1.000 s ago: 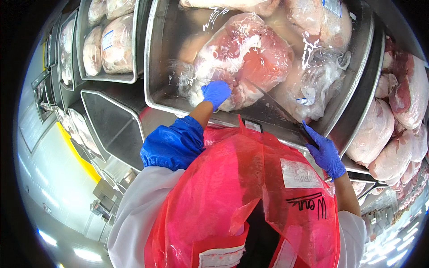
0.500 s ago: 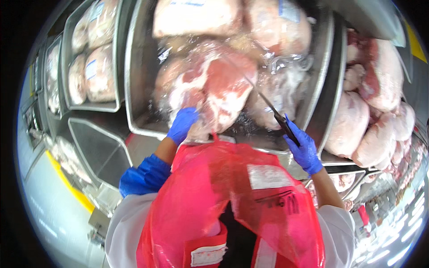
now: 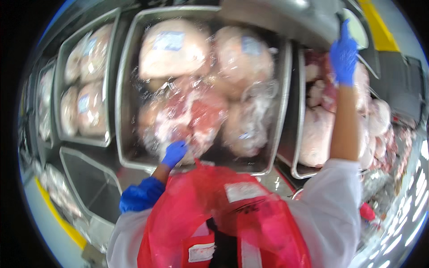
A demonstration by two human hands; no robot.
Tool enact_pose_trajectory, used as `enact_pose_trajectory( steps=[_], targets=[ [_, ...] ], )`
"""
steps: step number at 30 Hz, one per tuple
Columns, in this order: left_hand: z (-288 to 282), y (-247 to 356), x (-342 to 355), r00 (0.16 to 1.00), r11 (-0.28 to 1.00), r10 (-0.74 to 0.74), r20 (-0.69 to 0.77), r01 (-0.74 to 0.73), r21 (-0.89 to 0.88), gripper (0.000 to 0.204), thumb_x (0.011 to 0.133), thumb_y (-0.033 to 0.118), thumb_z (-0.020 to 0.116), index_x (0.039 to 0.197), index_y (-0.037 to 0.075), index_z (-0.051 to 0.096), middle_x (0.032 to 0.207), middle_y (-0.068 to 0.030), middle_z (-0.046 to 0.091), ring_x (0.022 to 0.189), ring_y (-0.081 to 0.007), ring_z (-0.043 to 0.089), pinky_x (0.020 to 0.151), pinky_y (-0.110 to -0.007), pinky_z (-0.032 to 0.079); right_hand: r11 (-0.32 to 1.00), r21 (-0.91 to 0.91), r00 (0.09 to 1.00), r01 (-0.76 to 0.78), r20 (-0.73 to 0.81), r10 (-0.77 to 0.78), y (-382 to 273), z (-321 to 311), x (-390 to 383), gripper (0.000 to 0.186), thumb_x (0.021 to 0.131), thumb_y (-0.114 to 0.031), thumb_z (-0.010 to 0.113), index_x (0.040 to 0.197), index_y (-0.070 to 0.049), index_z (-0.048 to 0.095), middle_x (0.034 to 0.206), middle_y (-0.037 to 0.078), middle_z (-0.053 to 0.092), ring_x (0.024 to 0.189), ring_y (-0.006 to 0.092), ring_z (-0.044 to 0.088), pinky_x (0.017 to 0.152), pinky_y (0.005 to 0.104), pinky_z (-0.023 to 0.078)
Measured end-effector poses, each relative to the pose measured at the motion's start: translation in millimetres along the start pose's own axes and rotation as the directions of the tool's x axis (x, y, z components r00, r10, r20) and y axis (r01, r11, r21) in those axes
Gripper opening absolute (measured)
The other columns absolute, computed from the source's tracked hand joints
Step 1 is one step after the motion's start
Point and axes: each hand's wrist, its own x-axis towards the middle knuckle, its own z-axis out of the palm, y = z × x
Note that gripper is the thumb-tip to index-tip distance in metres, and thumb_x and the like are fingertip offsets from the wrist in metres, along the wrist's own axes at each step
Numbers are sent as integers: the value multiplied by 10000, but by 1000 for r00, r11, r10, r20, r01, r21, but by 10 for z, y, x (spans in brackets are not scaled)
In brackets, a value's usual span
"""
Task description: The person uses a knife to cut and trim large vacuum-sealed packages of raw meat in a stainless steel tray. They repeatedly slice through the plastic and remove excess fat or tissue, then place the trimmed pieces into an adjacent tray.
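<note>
In the big steel bin [image 3: 121, 102] lies a cut of raw meat [image 3: 206, 111], pink and red with white fat, its face showing under wet clear plastic. My left hand [image 3: 174, 154], in a blue glove, is closed at the meat's near edge, on its plastic wrap. My right hand [image 3: 343, 56], also blue-gloved, reaches far to the upper right, by a white rounded thing [image 3: 357, 29]. A dark handle end [image 3: 340, 18], apparently the knife's, sticks out beyond its closed fingers; the blade is not visible.
Wrapped meat pieces [image 3: 172, 49] with labels share the bin. To the right, another bin [image 3: 295, 163] holds unwrapped meat [image 3: 316, 138]. At left are a bin [image 3: 107, 120] of wrapped pieces and a grey tray [image 3: 89, 183]. A steel surface [image 3: 277, 18] spans the far side.
My right hand has moved from the near right of the big bin to the far upper right, taking the knife away from the meat. My left hand stays at the meat's near edge.
</note>
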Motion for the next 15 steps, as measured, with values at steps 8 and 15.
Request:
enact_pose_trajectory(
  steps=[8, 15],
  targets=[
    [361, 444, 63, 973, 981, -99, -210, 131, 143, 391, 744, 207, 593, 1128, 150, 550, 1251, -78, 413, 1220, -341, 350, 787, -773, 295, 966, -259, 987, 4, 159, 39, 802, 727, 1085, 569, 784, -280, 482, 1327, -161, 362, 951, 301, 595, 893, 454, 580, 764, 546, 439],
    [-94, 390, 295, 982, 976, -177, -71, 184, 115, 261, 697, 143, 587, 950, 105, 640, 1055, -118, 565, 987, -357, 538, 747, -553, 466, 901, 333, 960, 279, -98, -261, -760, 94, -299, 467, 718, -107, 650, 1149, 34, 543, 1092, 208, 591, 1009, 333, 567, 876, 394, 437]
  ],
)
